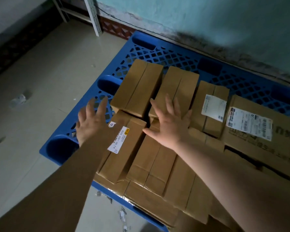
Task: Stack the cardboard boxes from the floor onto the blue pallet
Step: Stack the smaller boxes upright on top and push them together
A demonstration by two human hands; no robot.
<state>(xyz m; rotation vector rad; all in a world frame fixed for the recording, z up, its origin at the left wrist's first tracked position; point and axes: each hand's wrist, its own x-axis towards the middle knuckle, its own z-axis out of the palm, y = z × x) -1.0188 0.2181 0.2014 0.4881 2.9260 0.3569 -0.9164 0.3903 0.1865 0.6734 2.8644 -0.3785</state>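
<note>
Both forearms hide several cardboard boxes (137, 84); left hand (90, 121) and right hand (172, 121) fingers spread wide.

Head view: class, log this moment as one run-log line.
left hand: open, over pallet edge | right hand: open, above boxes | nothing held

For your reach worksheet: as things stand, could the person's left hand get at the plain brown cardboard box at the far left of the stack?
Probably yes. The left hand, fingers spread, holds nothing, and nothing lies between it and that plain brown cardboard box.
</note>
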